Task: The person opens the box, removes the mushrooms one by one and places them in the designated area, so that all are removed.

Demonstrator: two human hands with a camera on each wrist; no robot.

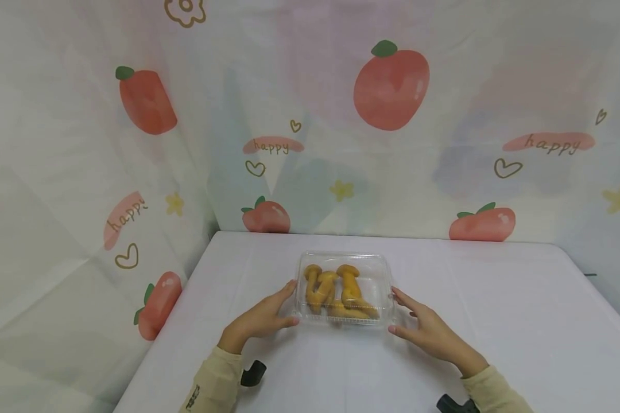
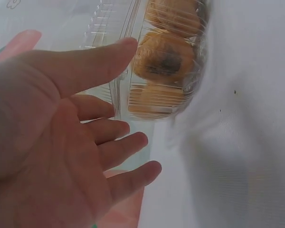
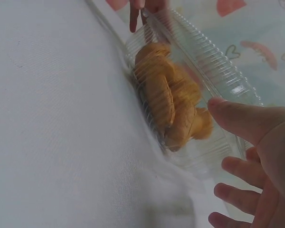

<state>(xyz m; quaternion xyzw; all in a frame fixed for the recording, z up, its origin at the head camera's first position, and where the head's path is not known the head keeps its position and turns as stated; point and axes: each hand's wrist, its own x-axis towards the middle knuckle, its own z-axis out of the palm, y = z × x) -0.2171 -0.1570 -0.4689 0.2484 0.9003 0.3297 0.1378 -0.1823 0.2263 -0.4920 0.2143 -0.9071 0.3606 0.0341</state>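
Note:
A clear plastic clamshell box (image 1: 379, 278) sits on the white table with its lid down. Several yellow-brown mushrooms (image 1: 348, 287) lie inside, seen through the plastic. My left hand (image 1: 260, 317) is at the box's left side, thumb near the front corner and fingers reaching along the side. At the opposite side, my right hand (image 1: 427, 331) has its thumb and fingers spread, fingertips right at the wall. In the left wrist view the thumb (image 2: 99, 64) overlaps the box's edge, the other fingers loosely extended. The right wrist view shows the right thumb (image 3: 242, 118) over the rim.
The white-covered table (image 1: 496, 298) stretches around the box. A pale cloth backdrop (image 1: 320, 80) with printed fruit and "happy" lettering rises behind and to the left. Black wrist pieces (image 1: 253, 373) show beside both beige sleeves (image 1: 214, 378).

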